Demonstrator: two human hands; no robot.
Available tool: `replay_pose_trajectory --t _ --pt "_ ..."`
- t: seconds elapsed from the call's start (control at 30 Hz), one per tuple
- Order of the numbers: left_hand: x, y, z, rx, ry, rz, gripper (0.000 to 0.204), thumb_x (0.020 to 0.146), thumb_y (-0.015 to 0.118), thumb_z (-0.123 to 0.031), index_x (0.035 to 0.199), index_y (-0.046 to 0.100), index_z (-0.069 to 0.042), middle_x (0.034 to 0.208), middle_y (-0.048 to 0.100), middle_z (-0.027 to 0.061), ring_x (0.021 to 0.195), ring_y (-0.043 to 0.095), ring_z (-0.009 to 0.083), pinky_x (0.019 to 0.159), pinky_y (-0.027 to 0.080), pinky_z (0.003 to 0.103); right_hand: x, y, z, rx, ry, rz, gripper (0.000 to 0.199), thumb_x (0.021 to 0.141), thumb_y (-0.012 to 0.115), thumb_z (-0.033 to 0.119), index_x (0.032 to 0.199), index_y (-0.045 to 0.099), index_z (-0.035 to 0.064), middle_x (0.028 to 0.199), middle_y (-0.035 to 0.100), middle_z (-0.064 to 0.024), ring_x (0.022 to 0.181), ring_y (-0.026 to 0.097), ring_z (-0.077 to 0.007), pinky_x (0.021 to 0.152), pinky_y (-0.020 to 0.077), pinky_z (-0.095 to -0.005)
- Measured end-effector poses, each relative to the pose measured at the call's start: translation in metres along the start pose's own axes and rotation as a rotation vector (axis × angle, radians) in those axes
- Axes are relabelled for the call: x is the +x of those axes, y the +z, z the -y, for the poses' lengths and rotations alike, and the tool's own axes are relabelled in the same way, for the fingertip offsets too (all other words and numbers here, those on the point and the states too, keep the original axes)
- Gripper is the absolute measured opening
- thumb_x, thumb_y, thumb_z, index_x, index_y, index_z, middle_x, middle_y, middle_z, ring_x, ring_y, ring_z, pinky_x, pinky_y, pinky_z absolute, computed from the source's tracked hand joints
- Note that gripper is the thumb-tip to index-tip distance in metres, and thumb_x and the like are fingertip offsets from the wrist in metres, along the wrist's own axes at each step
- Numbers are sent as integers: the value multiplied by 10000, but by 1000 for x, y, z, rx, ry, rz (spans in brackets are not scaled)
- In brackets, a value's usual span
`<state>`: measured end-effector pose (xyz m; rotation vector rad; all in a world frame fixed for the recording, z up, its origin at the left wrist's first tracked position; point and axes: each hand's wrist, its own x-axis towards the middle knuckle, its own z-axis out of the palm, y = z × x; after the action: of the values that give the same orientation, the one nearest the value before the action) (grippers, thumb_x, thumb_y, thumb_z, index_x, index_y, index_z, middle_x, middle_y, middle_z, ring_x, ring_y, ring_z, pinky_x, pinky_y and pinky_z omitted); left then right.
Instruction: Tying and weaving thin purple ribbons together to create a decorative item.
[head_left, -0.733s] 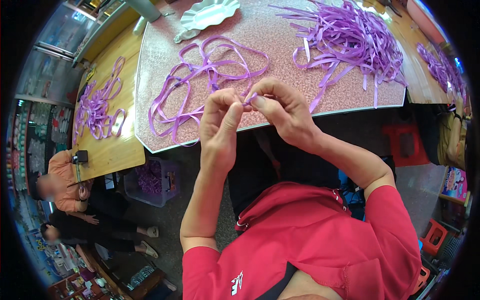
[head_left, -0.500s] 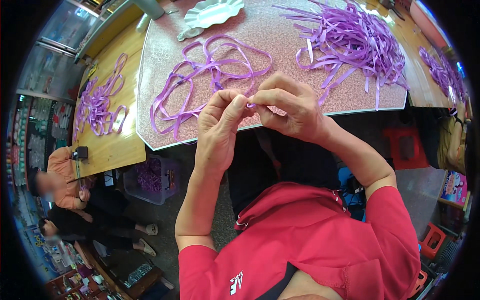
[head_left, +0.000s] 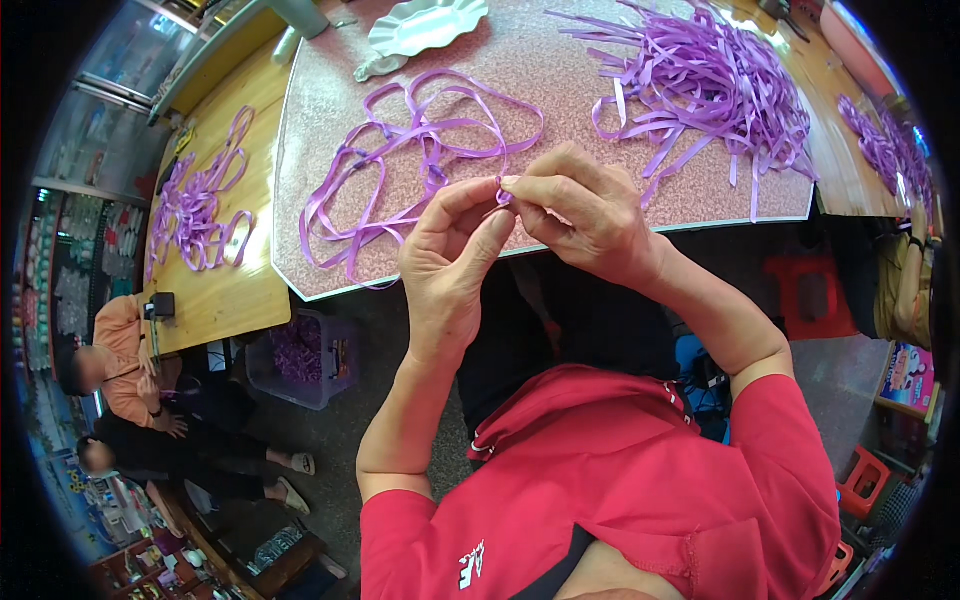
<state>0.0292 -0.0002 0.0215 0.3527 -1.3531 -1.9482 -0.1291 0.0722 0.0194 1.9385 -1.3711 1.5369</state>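
Note:
Both hands meet over the near edge of the pink speckled mat (head_left: 560, 110). My right hand (head_left: 588, 212) pinches a purple ribbon (head_left: 504, 197) between thumb and forefinger. A small loop of that ribbon shows below the pinch. My left hand (head_left: 450, 255) has its forefinger against the ribbon from the left, its thumb just below the loop; the other fingers curl behind. Beyond the hands, long loops of knotted purple ribbon (head_left: 440, 150) lie loosely on the mat. The fingers partly hide how the small loop is tied.
A large heap of purple ribbons (head_left: 710, 95) covers the mat's far right. At the back stands a white scalloped dish (head_left: 428, 27). More ribbons (head_left: 195, 220) lie on the wooden table at left. A clear bin (head_left: 305, 360) sits on the floor; two people (head_left: 125, 355) are at left.
My left thumb has dropped away from the forefinger, opening a gap where the small ribbon loop now shows. My right hand keeps its pinch, almost in place.

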Motion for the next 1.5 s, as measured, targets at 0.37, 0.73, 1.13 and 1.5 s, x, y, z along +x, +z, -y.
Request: replay_pose_trajectory --t 0.37,0.73,1.13,1.5 --pt "3 5 20 -197 106 -64 158 976 586 -30 1129 565 1 1065 614 67 973 604 118 901 498 265 2 2 11 121 204 12 172 779 729 -51 929 678 17 813 618 -71 656 623 -146 530 483 -262" --pt "6 -7 24 166 138 46 139 1008 571 -118 1105 556 -20 1020 582 15 965 564 86 868 444 235 13 -11 21 427 630 91 15 880 655 21 868 652 12 828 592 6 679 501 -22 555 403 -206" --pt "0 4 24 -42 91 4 185 1043 496 -171 1126 548 -14 1014 633 77 955 619 165 900 499 339 11 -10 18 790 1012 98 138 942 653 151 975 654 18 859 615 29 759 527 -29 633 408 -189" --pt "-3 1 17 -147 -68 55 109 1017 534 -126 1082 555 -41 1030 661 114 941 638 196 888 503 360 2 -11 13 1024 1056 42 180 937 656 157 1008 663 -8 852 652 -10 757 608 -64 680 496 -222"
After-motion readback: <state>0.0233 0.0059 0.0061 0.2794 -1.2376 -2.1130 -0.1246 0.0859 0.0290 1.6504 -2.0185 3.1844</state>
